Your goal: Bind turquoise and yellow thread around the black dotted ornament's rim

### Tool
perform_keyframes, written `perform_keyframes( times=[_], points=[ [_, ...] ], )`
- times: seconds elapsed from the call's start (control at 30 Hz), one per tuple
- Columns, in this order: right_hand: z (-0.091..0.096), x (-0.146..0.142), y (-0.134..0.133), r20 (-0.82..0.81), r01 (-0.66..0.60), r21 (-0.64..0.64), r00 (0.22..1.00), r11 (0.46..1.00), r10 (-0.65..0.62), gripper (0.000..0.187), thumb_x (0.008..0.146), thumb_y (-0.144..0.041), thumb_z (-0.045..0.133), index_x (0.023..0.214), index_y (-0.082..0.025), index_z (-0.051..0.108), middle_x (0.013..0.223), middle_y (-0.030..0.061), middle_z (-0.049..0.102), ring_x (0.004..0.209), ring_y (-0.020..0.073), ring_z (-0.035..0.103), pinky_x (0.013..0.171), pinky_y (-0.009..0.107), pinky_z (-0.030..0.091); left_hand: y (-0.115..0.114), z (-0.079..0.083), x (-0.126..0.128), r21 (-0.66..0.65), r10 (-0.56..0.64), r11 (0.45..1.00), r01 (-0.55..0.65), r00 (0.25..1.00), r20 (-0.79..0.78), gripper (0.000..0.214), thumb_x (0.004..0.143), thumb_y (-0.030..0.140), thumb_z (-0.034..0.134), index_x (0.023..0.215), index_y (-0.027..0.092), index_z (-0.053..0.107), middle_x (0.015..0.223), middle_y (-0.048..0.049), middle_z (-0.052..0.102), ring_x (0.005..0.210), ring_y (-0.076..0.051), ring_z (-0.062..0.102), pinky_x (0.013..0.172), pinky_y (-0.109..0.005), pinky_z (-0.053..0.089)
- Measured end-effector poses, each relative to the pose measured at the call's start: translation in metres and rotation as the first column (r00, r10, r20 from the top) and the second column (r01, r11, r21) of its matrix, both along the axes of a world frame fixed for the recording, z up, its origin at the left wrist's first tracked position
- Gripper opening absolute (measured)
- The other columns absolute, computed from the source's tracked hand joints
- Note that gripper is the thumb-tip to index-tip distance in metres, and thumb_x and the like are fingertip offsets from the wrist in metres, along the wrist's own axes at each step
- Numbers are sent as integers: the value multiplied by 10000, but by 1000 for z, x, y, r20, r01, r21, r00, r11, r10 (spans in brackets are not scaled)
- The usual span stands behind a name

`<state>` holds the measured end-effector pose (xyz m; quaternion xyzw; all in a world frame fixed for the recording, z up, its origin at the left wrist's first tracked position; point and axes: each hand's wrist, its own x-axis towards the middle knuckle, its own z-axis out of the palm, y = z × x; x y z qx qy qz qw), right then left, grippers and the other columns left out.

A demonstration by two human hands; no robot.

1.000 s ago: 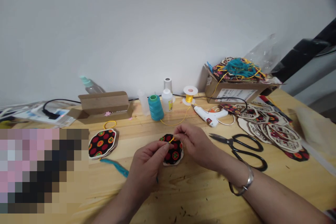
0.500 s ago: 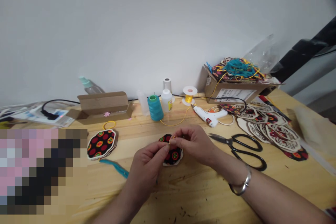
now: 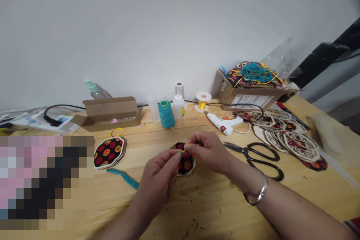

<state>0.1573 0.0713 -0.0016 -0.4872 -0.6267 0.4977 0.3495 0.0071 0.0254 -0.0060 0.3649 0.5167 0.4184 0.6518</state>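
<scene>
My left hand (image 3: pixel 159 172) is closed in a pinch, thumb against forefinger, with a bit of teal showing at the tips. My right hand (image 3: pixel 207 152) pinches a thin yellow cord (image 3: pixel 184 150) close to the left fingertips. Most of the cord is hidden by the fingers. Just beneath both hands lies a scalloped piece (image 3: pixel 186 167) covered in black fabric with red and orange flowers, partly covered by them. To the left rests a stack of similar flowered pieces (image 3: pixel 108 153), with a yellow loop (image 3: pixel 117 132) above and a teal tassel (image 3: pixel 125 178) below.
Black-handled scissors (image 3: pixel 245 153) lie right of my right hand. Behind stand a teal thread cone (image 3: pixel 166 114), a glue bottle (image 3: pixel 179 107), a yellow cord spool (image 3: pixel 202 104) and a glue gun (image 3: pixel 225 123). Cut-out pieces (image 3: pixel 299 142) and a full cardboard box (image 3: pixel 229 97) occupy the right.
The right fingertips have shifted slightly away from the left ones, and a short stretch of yellow cord shows between them. The things on the table have stayed put.
</scene>
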Motion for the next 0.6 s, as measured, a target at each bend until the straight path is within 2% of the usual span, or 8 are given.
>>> perform_keyframes(
  times=[0.23,0.37,0.47,0.6],
  points=[
    [3,-1,-6,-14,-37,11,999,999,37,114,713,-205,580,620,-140,584,567,-21,548,538,87,464,499,200,360,3,5,1,19,-49,998,52,991,-121,250,733,378,614,852,178,706,387,92,359,362,-53,218,371,-186,194],
    [4,-1,-6,16,-33,45,999,998,33,130,728,-201,569,611,-148,585,565,-17,566,538,88,470,497,199,357,4,9,2,45,-23,998,32,982,-185,211,717,344,631,792,172,728,376,77,402,369,-65,260,382,-195,227],
    [2,-1,-4,47,-26,47,999,999,24,137,729,-216,570,609,-151,588,575,-9,584,543,96,474,504,208,361,4,9,1,66,-2,998,14,983,-184,195,713,327,635,777,169,731,397,62,450,384,-69,305,384,-192,245],
    [0,0,-4,21,-36,13,999,999,36,138,735,-235,558,627,-152,579,581,-7,575,540,99,464,508,216,365,3,6,1,46,-43,998,49,992,-122,209,738,338,613,814,178,724,438,60,482,406,-67,338,401,-182,255]
  ],
)
